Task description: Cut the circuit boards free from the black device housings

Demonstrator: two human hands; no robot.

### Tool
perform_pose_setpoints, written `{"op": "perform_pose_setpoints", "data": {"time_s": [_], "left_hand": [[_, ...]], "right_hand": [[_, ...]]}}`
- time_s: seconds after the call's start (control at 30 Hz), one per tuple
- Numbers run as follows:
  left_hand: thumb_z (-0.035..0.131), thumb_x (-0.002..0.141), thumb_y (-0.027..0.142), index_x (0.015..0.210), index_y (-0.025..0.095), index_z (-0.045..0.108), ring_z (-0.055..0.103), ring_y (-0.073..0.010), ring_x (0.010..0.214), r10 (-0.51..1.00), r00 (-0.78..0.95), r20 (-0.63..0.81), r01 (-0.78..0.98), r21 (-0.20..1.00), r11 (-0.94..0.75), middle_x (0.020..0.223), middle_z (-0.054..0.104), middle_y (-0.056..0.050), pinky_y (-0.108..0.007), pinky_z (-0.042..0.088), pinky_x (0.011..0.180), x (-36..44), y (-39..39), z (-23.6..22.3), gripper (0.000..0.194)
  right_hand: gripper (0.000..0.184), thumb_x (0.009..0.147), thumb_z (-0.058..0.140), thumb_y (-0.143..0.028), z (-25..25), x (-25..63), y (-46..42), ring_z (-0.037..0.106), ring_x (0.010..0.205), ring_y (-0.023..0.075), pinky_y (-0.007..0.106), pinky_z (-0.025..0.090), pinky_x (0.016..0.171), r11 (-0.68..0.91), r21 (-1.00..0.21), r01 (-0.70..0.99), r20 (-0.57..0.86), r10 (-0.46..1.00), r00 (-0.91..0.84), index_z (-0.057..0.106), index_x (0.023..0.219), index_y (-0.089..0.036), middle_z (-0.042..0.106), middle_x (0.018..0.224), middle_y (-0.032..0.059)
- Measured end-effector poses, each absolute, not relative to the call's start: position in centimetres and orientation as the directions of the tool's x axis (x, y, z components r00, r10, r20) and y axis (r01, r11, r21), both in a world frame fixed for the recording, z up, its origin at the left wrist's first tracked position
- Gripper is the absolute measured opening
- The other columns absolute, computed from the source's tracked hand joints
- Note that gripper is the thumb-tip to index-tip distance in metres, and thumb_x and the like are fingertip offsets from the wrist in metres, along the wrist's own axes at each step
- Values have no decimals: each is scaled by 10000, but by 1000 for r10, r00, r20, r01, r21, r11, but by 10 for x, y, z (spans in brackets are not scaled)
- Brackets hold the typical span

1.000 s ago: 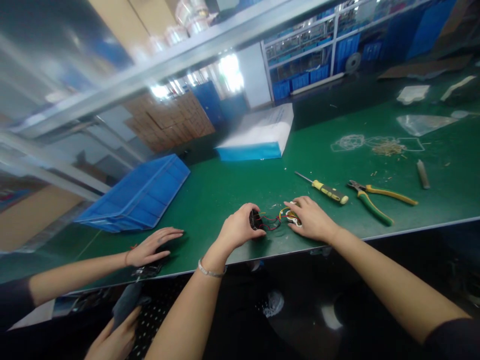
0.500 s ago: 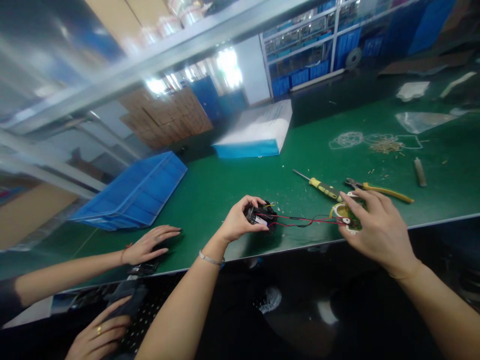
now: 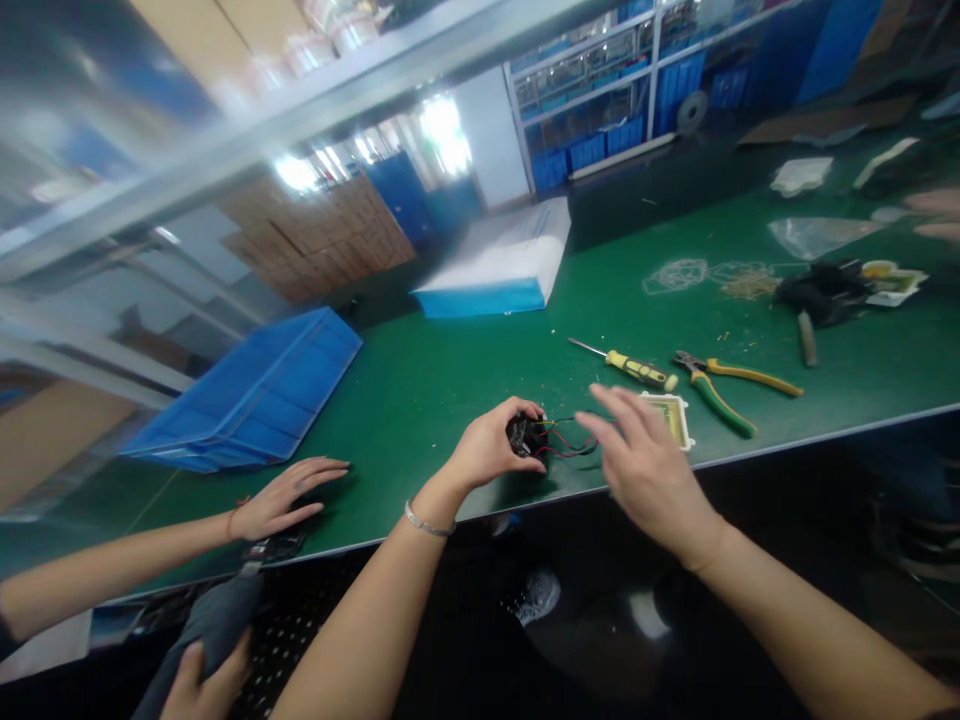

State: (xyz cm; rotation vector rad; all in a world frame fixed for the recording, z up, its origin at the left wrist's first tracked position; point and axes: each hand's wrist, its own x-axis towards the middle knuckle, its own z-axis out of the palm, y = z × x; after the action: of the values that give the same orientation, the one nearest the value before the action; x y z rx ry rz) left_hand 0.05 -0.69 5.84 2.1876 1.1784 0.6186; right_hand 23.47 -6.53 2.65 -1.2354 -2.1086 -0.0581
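My left hand (image 3: 491, 445) grips a small black housing (image 3: 527, 437) at the table's front edge, thumb below and fingers above. Red, black and yellow wires (image 3: 574, 445) run out of it to the right. Over those wires hovers my right hand (image 3: 649, 470), fingers stretched and apart; whether they touch the wires I cannot tell. A white-framed part with a yellowish inside (image 3: 679, 420) lies just beyond it, partly covered by the hand. Behind are a yellow-and-black screwdriver (image 3: 637, 370) and pliers (image 3: 709, 380) with splayed yellow and green handles.
At left, a co-worker's hand (image 3: 289, 497) rests on the green table (image 3: 427, 380), the other holding a grey power tool (image 3: 217, 620). A blue bin (image 3: 255, 390) and white-blue package (image 3: 495, 260) stand behind. Another black housing (image 3: 825, 290) lies right, near another person's blurred hand (image 3: 937, 215).
My right hand has moved left, off the white-framed part and toward the housing. The wires are now slack and bunched. A black housing with a white part has appeared at the right.
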Motion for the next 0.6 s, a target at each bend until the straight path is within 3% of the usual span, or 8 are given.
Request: {"op": "perform_pose_setpoints", "data": {"time_s": [0.1,0.2,0.3,0.37,0.47,0.53,0.6], "left_hand": [[816,630,347,1002,260,633,533,-213,1139,816,554,163,642,541,-543,1216,546,-47,-372,420,1011,6,-6,62,423],[812,636,370,1012,292,687,509,-221,1124,815,539,211,678,466,-568,1178,487,-52,-389,422,1007,4,-4,63,404],[843,590,359,1261,307,544,527,-210,1090,855,481,195,655,569,-498,1136,509,-46,-398,425,1008,-2,0,59,737],[840,596,359,1314,252,445,552,-206,1077,897,396,196,601,683,-414,1137,550,-57,-397,435,998,-4,5,50,826],[706,760,398,1180,194,483,570,-203,1084,945,247,216,564,761,-322,1163,578,-88,-399,447,985,-1,17,34,517],[583,858,385,1107,192,528,542,-199,1144,951,199,235,586,750,-308,1213,558,-97,-411,411,1031,7,25,25,320],[521,895,363,1101,201,569,475,-197,1238,945,207,255,598,732,-328,1263,524,-97,-411,343,1099,18,30,21,267]], "right_hand": [[380,894,427,-112,23,203,-81,521,1162,230,403,448,990,674,-450,586,506,733,-456,547,1241,-207,585,1236,98],[303,887,467,-139,7,185,-78,529,1137,236,389,438,998,569,-515,641,443,817,-369,569,1172,-159,584,1221,117],[344,875,506,-147,-5,182,-68,537,1114,261,398,434,973,494,-456,740,385,859,-337,538,1215,-109,587,1206,153],[331,893,487,-150,-8,182,-64,570,1026,273,415,447,906,462,-392,796,339,877,-342,538,1217,-106,631,1088,148],[259,940,431,-184,-6,178,-63,596,945,276,409,439,850,414,-372,831,283,903,-323,572,1151,-129,661,974,127],[229,958,415,-209,-3,173,-64,624,895,250,359,444,815,370,-446,815,229,928,-295,583,1101,-147,677,942,111],[217,964,412,-222,0,169,-63,651,851,225,312,446,761,312,-529,789,175,950,-259,581,1087,-166,691,936,93]]}}
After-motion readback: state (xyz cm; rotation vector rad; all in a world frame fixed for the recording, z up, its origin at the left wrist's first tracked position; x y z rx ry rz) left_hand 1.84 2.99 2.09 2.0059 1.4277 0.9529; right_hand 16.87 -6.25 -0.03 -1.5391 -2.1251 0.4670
